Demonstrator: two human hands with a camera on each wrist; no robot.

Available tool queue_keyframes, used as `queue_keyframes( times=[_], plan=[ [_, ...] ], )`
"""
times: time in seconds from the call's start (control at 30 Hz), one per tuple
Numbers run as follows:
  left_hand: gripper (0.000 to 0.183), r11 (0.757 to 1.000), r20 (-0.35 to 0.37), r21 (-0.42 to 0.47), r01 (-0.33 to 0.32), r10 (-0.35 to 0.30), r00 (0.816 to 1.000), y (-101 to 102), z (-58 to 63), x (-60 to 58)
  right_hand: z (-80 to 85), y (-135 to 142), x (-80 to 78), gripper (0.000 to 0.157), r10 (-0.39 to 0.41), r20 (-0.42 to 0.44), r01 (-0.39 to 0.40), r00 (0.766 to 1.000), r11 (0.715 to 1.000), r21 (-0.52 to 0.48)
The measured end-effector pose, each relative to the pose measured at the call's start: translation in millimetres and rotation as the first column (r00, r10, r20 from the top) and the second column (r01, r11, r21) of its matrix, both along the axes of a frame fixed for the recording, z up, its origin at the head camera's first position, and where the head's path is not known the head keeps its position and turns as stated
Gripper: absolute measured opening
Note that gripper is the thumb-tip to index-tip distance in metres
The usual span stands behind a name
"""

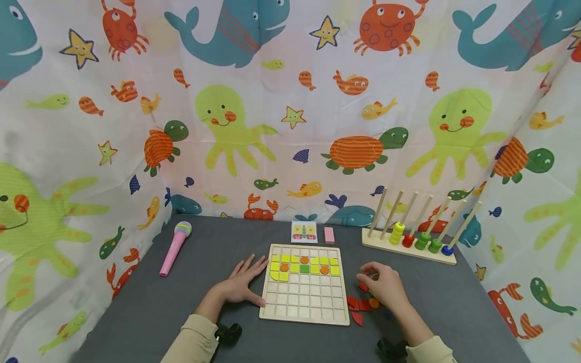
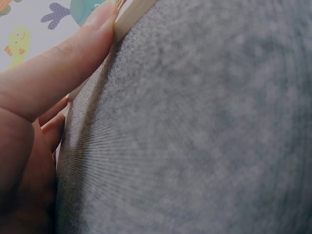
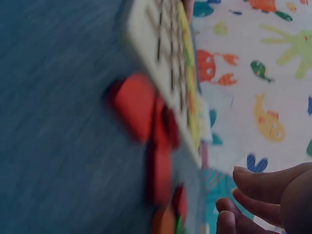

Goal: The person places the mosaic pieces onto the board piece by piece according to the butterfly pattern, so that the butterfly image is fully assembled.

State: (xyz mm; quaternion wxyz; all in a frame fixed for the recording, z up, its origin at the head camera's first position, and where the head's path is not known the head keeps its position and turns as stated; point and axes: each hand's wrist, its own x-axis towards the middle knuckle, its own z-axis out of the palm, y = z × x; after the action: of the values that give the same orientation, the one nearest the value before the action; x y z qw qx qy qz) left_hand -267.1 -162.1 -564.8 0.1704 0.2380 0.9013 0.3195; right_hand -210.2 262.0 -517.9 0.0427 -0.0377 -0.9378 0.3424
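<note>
A square wooden grid board [image 1: 305, 307] lies on the table with yellow, orange and green tiles in its upper rows. Its left edge is touched by my left hand [image 1: 240, 282], fingers stretched out and thumb at the lower left corner. In the left wrist view the thumb [image 2: 73, 63] presses the wooden rim. To the right of the board, my right hand [image 1: 385, 285] hovers over loose pieces, fingers loosely bent. No piece shows between its thumb [image 3: 258, 181] and fingers in the right wrist view. Several red pieces [image 1: 357, 318] and an orange disc [image 1: 373, 303] lie below that hand.
A pattern card [image 1: 304, 232] and a pink block [image 1: 329, 235] lie behind the board. At the back right stands a peg rack [image 1: 408, 245] with coloured beads. A pink toy microphone [image 1: 174, 249] lies to the left. A printed curtain [image 1: 290, 151] encloses the table.
</note>
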Motion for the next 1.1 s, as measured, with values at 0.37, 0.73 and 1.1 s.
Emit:
queue_keyframes(
  times=[0.37,0.73,1.1],
  plan=[
    [0.121,0.996,0.023,-0.073,-0.045,0.047,0.999,0.9,5.5,0.2,-14.1,47.7,7.4,0.028,-0.053,0.024,0.052,0.998,0.997,0.051],
    [0.121,0.998,0.013,-0.052,-0.035,0.036,0.999,1.2,2.8,-0.9,-20.8,70.9,-9.8,0.024,-0.106,0.068,0.1,0.992,0.991,0.087],
    [0.126,0.998,0.022,-0.056,-0.028,0.029,0.999,0.0,-4.0,-4.1,-16.1,73.7,-9.6,0.021,-0.07,0.11,0.053,0.992,0.988,0.146]
  ],
)
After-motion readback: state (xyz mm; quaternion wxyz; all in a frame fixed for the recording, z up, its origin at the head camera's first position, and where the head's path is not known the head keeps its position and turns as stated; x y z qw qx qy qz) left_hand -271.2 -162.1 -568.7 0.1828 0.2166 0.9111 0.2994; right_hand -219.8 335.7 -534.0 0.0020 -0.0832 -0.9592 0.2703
